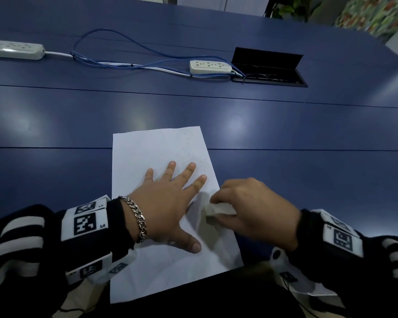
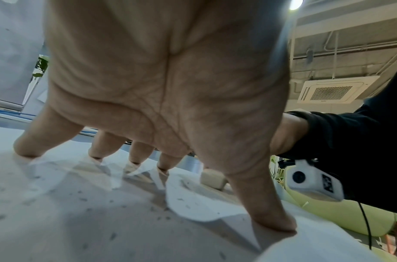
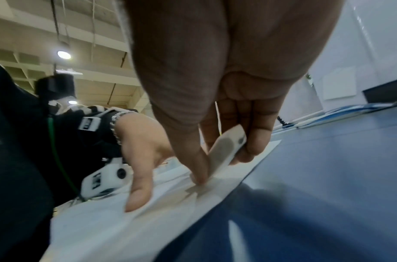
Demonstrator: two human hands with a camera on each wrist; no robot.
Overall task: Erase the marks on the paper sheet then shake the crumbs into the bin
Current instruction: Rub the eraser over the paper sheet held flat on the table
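A white paper sheet (image 1: 156,152) lies on the blue table (image 1: 55,115), its near end hanging over the front edge. My left hand (image 1: 168,198) lies flat on the sheet with fingers spread, pressing it down (image 2: 166,88). My right hand (image 1: 246,203) pinches a white eraser (image 1: 218,211) between thumb and fingers at the sheet's right side. The eraser (image 3: 226,150) stands tilted, its lower end on the paper (image 3: 125,221). Small dark crumbs (image 2: 85,200) are scattered over the sheet. No bin is in view.
Two white power strips (image 1: 210,66) (image 1: 14,49) and blue cables (image 1: 115,56) lie across the far table. An open black cable hatch (image 1: 268,66) sits at the back right. A seam runs across the table under the sheet.
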